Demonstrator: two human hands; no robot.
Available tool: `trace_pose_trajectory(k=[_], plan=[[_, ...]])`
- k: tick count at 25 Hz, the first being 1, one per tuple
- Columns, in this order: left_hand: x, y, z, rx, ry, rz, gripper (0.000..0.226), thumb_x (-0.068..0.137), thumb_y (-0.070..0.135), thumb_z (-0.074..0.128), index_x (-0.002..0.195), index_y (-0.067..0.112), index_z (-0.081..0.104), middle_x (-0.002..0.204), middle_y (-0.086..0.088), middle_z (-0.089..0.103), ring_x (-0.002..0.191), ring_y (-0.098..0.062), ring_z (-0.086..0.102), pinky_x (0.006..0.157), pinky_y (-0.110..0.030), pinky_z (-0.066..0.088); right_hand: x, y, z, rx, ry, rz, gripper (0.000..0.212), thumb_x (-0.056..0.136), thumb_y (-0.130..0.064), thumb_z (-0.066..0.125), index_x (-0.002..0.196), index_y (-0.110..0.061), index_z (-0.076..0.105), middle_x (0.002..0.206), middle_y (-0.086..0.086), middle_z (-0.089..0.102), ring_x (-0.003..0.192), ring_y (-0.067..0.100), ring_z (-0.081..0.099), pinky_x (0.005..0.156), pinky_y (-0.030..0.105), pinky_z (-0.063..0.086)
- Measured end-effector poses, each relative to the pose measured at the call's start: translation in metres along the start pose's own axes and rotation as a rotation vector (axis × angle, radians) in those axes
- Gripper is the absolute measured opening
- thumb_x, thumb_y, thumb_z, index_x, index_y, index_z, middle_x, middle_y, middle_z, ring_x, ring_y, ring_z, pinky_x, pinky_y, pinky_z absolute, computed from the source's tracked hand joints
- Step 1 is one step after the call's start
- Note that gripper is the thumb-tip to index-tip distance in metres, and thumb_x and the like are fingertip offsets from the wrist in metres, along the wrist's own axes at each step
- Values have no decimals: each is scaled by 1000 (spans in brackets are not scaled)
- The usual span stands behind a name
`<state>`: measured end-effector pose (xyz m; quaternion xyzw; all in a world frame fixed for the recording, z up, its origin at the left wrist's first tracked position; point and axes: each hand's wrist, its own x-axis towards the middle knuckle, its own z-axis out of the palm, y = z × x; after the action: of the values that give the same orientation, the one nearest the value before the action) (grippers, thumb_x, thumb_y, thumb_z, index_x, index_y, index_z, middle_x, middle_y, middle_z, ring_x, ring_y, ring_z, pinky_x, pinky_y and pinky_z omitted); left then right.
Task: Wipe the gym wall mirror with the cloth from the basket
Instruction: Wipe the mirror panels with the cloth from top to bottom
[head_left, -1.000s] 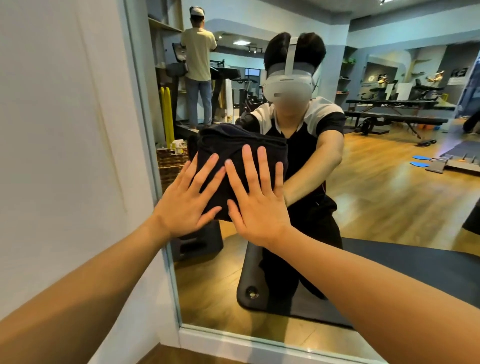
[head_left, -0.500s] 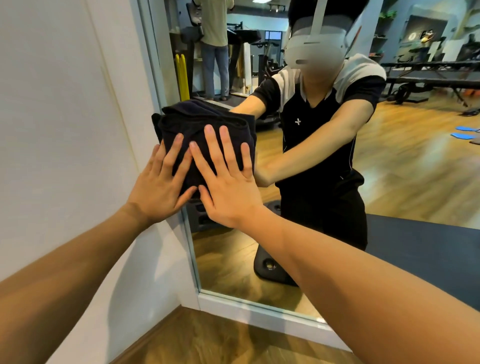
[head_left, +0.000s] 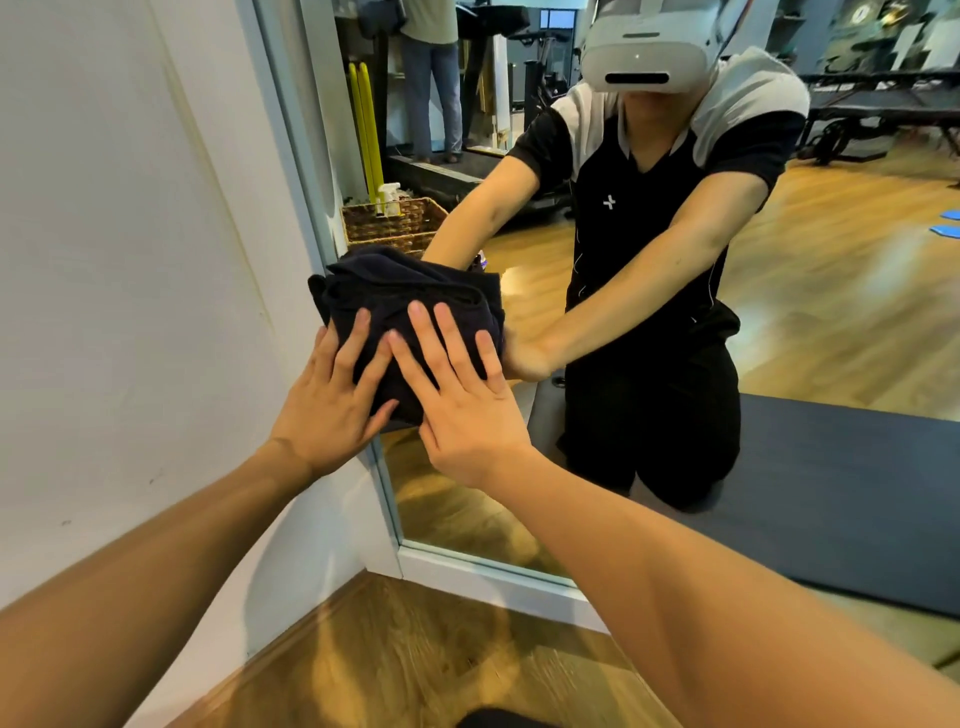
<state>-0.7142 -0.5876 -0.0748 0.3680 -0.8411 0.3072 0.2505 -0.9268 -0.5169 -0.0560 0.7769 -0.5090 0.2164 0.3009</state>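
Observation:
A folded dark navy cloth (head_left: 410, 296) is pressed flat against the wall mirror (head_left: 810, 322), close to its left frame and low down. My left hand (head_left: 332, 402) lies on the cloth's lower left part, fingers spread, its heel over the mirror frame. My right hand (head_left: 457, 395) lies beside it on the cloth's lower right part, fingers spread too. Both palms push the cloth onto the glass. The lower part of the cloth is hidden under my hands. The mirror shows my reflection kneeling with both arms stretched forward.
A white wall (head_left: 130, 260) stands left of the mirror's pale frame (head_left: 384, 499). Wooden floor (head_left: 395, 660) lies below. Reflected in the glass are a wicker basket (head_left: 410, 223) holding a spray bottle, yellow poles, a treadmill with a person standing, a dark mat and benches.
Both hands and the cloth have slid down the mirror along its left edge. My view has tilted down, and the reflected basket has come into sight above the cloth.

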Motion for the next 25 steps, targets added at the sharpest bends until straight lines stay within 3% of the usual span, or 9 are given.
trace_pose_trajectory(k=[4,8,11,18,22,25], plan=[[-10,14,8,-16,-20,-7,86,100,46,49,163,11,3,168,-22,-12,152,-53,8,121,-64,25,-17,5,8,-54,15,-25,89,96,-31,56,166,-17,3,174,11,-9,160,28,-12,127,47,-10],[-12,35,11,-63,-18,-48,96,91,35,72,162,10,11,165,-26,5,148,-56,17,112,-65,39,-32,15,13,-88,28,-57,84,98,-28,51,166,-15,4,174,11,-6,160,28,-8,127,47,-6],[-12,44,11,-62,-29,-32,95,85,29,79,158,5,23,163,-29,12,146,-58,20,110,-65,40,-41,22,16,-113,56,-62,79,100,-25,48,166,-15,6,174,11,-3,161,28,-6,128,47,-2],[-2,73,14,-86,-39,16,72,96,33,63,154,4,32,163,-28,12,146,-60,20,112,-65,37,-66,49,12,-192,67,-69,82,101,-31,54,166,-16,8,174,9,-1,160,26,-7,127,47,2],[7,93,15,-93,0,36,64,99,35,48,151,0,39,160,-33,18,152,-53,9,110,-68,39,-81,65,7,-210,16,-64,88,100,-34,58,166,-17,2,174,9,-8,160,26,-10,128,47,-3],[12,108,24,-77,25,86,70,101,34,52,157,1,26,162,-34,12,152,-52,12,115,-69,32,-95,80,0,-237,-18,-65,95,99,-37,61,166,-17,-4,173,10,-12,160,27,-13,128,49,-2]])
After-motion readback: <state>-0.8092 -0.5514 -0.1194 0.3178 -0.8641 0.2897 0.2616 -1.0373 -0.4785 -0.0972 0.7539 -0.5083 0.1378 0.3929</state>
